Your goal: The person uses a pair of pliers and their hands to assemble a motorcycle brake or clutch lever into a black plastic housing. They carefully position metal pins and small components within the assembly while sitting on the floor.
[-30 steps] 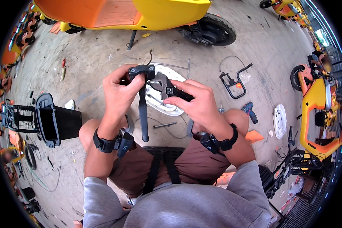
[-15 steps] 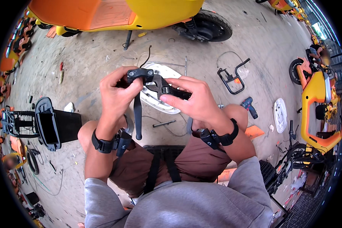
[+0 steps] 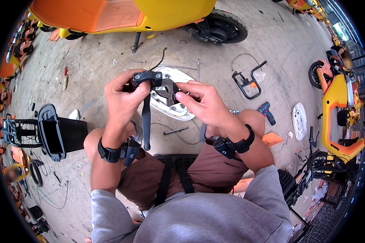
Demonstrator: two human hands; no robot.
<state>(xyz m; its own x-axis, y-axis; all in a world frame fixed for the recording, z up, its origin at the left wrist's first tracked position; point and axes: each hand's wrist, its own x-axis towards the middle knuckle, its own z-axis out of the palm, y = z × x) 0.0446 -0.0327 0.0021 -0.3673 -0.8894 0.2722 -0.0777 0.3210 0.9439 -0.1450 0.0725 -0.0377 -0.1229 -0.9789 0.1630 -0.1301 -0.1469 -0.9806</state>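
Note:
In front of me my left hand [image 3: 123, 95] is closed around a black brake lever [image 3: 147, 125]. Its long blade points down toward my knees, and a thin dark cable rises from the far side. Two bolts show on the lever's clamp. My right hand [image 3: 203, 102] grips an adjustable wrench [image 3: 167, 86], the thumb lying by its adjusting screw. The wrench's jaws are beside the right end of the lever's bracket; whether they touch it I cannot tell. Below both hands a white oval panel [image 3: 178, 111] lies on the floor, partly hidden.
A yellow and orange scooter [image 3: 170, 16] stands ahead. On the floor to the right lie a black tubular frame [image 3: 253, 96], a cordless drill [image 3: 266, 112] and another white panel [image 3: 299, 121]. A black bin-like part [image 3: 71, 133] sits left. A person [image 3: 340, 54] is far right.
The right hand's thumb has shifted onto the wrench's adjusting screw, and its fingers have drawn closer to the jaws. The brake lever has tilted slightly, its cable end moving right.

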